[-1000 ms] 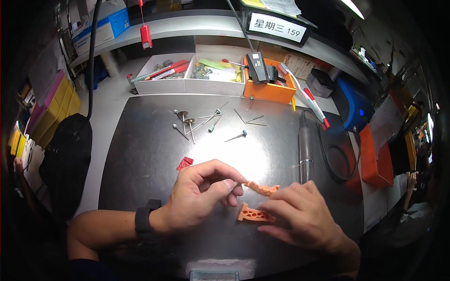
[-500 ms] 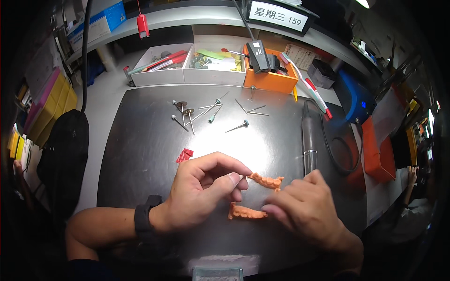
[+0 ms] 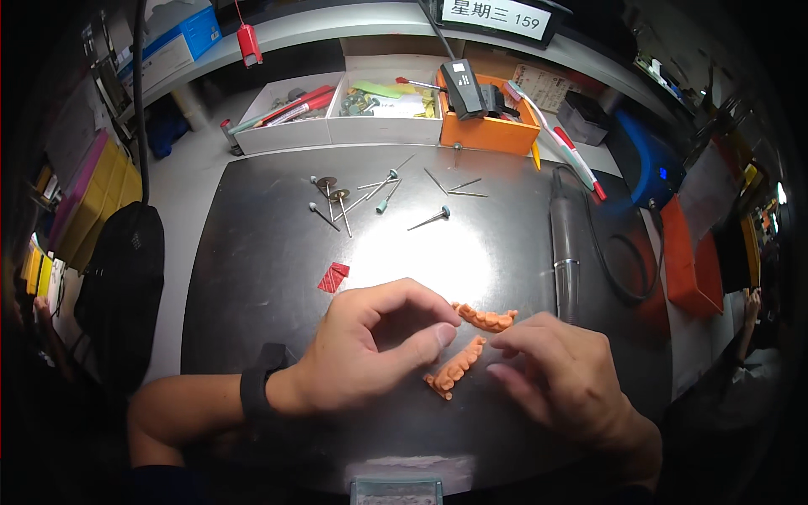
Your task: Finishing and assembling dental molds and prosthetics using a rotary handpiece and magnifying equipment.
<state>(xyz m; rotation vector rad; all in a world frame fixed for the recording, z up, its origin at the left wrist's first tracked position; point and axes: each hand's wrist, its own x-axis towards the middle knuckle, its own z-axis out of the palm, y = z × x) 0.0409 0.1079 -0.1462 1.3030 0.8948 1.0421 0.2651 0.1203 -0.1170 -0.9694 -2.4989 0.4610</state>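
Two orange dental arch models lie close together on the dark work mat. The far dental model (image 3: 486,319) runs sideways, with its left end at my left fingertips. Slanting below it is the near dental model (image 3: 455,369), its row of teeth visible. My left hand (image 3: 383,341) is curled in a loop, thumb and index tips almost meeting; whatever tiny thing they may pinch is too small to make out. To the right of both models, my right hand (image 3: 560,370) has its thumb and fingers apart with nothing between them, close to the near model's upper end.
Several rotary burs and discs (image 3: 339,195) are scattered farther back. A red folded piece (image 3: 334,277) lies by my left hand. The handpiece (image 3: 566,261) with its cord rests at right. Behind stand white boxes (image 3: 290,139) and an orange box (image 3: 488,135).
The near model has turned from lying sideways to a slant, its teeth now showing. My right thumb and fingers have come away from it. The left hand has shifted slightly right.
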